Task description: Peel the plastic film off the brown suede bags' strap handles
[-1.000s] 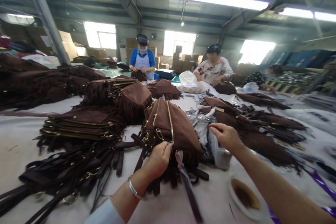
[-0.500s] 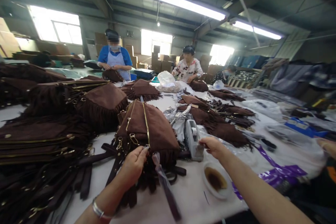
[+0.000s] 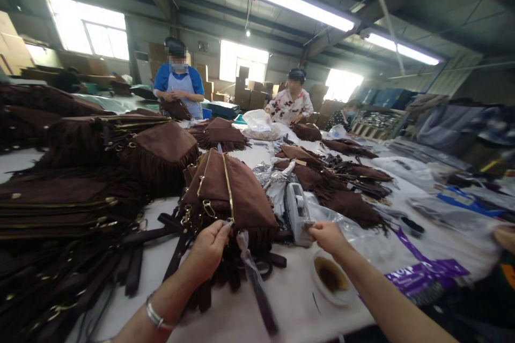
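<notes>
A brown fringed bag [image 3: 249, 187] with a gold zipper lies in front of me. My left hand [image 3: 211, 249] is closed at the lower end of the zipper, pinching a small piece near the zipper pull. At the grey tape dispenser [image 3: 296, 214], my right hand [image 3: 328, 236] is closed in a pinch at its near end; what the fingertips hold is too small to make out. A plastic-wrapped strip [image 3: 257, 289] hangs from the bag's front edge. Just below my right hand sits a white dish [image 3: 332, 278] with dark brown liquid.
Stacked brown bags [image 3: 56, 198] fill the left side. More bags [image 3: 346, 198] lie beyond the dispenser. A purple printed bag [image 3: 426, 276] is at the right. Two people stand across the table [image 3: 293, 300]; another person's hand shows at the right edge.
The view has shifted slightly. Both hands remain in nearly the same places, with my right hand still beside the dispenser.
</notes>
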`<state>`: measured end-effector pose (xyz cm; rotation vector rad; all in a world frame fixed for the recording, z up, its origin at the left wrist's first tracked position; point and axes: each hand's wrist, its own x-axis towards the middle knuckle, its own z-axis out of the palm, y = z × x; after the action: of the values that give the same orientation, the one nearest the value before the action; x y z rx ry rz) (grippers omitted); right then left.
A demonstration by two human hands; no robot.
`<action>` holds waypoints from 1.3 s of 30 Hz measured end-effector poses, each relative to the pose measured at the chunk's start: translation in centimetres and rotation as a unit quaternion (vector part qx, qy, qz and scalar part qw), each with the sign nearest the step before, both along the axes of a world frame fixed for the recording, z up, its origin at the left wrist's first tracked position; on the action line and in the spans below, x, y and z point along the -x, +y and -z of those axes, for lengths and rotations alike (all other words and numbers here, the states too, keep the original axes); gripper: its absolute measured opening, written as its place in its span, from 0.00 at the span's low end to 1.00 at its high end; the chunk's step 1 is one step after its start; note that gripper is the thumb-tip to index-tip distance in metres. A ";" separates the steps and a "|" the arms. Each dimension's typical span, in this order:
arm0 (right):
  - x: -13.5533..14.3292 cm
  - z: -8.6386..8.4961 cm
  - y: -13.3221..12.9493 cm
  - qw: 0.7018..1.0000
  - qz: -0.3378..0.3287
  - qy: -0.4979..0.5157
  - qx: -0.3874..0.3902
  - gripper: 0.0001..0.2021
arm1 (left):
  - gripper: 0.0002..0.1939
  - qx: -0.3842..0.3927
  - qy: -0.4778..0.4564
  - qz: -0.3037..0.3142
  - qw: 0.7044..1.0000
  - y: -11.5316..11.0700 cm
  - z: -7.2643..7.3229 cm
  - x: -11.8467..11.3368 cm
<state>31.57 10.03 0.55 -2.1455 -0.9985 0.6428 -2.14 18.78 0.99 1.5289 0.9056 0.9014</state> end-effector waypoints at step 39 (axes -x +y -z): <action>21.0 -6.6 8.3 0.966 -0.247 0.034 0.063 0.19 | 0.09 -0.425 0.388 -0.097 0.812 -1.2 0.9 1.8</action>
<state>10.56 18.38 7.17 -1.9663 -1.5069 1.0313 -3.89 17.57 0.13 2.7453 1.3395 0.8680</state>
